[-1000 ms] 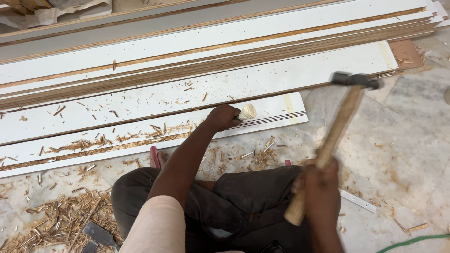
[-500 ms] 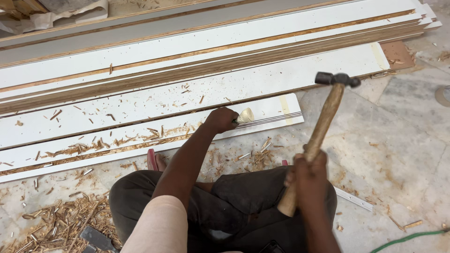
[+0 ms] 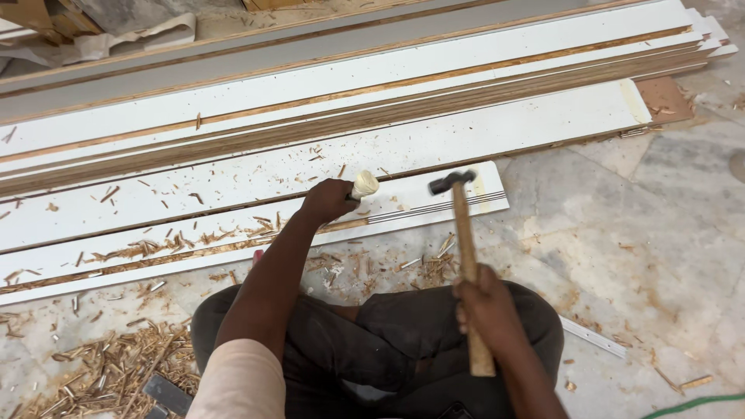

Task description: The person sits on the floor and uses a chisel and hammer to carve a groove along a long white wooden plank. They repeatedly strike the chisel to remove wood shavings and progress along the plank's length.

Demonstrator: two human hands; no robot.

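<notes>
Cream chisel handle (image 3: pixel 364 185) juts from left hand (image 3: pixel 329 200).

The left hand (image 3: pixel 326 199) grips a chisel (image 3: pixel 363 185) set on the nearest board (image 3: pixel 434 211), which lies across the floor (image 3: pixel 660 233) before the knees. The right hand (image 3: pixel 487 310) holds a hammer (image 3: pixel 464 256), its head just right of the chisel. Further boards (image 3: pixel 466 70) lie stacked behind. Wood chips (image 3: pixel 109 372) lie on the floor at the left.
</notes>
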